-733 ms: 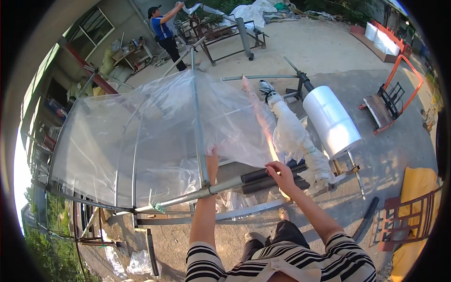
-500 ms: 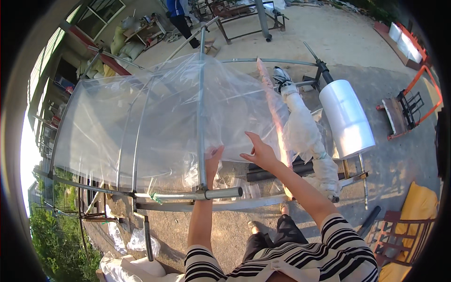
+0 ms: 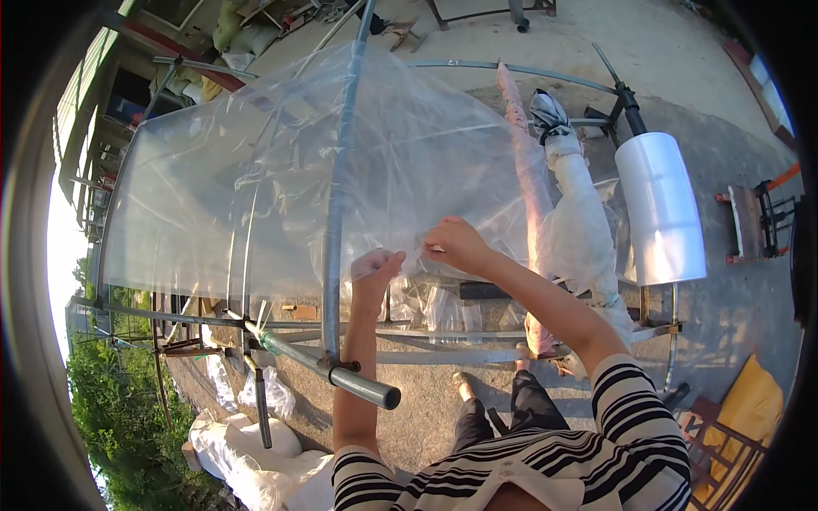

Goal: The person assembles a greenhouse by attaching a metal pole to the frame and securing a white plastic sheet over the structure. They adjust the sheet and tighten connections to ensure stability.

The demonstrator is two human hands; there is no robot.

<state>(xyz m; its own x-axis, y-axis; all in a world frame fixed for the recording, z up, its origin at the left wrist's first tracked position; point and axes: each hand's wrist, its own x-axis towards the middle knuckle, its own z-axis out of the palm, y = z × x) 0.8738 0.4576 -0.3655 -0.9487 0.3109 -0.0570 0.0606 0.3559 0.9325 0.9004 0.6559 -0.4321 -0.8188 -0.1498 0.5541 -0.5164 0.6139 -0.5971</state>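
Observation:
A wide sheet of clear plastic film (image 3: pixel 204 196) is spread over a frame of metal pipes, sloping toward me. Close to the film's near edge, my left hand (image 3: pixel 373 269) pinches the plastic between thumb and fingers, just right of an upright metal pipe (image 3: pixel 337 170). A short way to its right, my right hand (image 3: pixel 457 245) is closed with bent fingers on the same edge. The film between the two hands is crumpled. What lies inside each pinch is partly hidden by the fingers.
On the right a large roll of plastic film (image 3: pixel 661 209) hangs on a bar, beside a white wrapped roller (image 3: pixel 579 213) and a pink wrapped bar (image 3: pixel 521 145). A thick pipe end (image 3: pixel 375 390) juts out at my left forearm. A hand trolley (image 3: pixel 754 223) stands far right.
My right hand has moved left and closed from spread fingers onto the film's edge. My left hand has moved slightly up. The view has shifted, so the pipe end appears lower.

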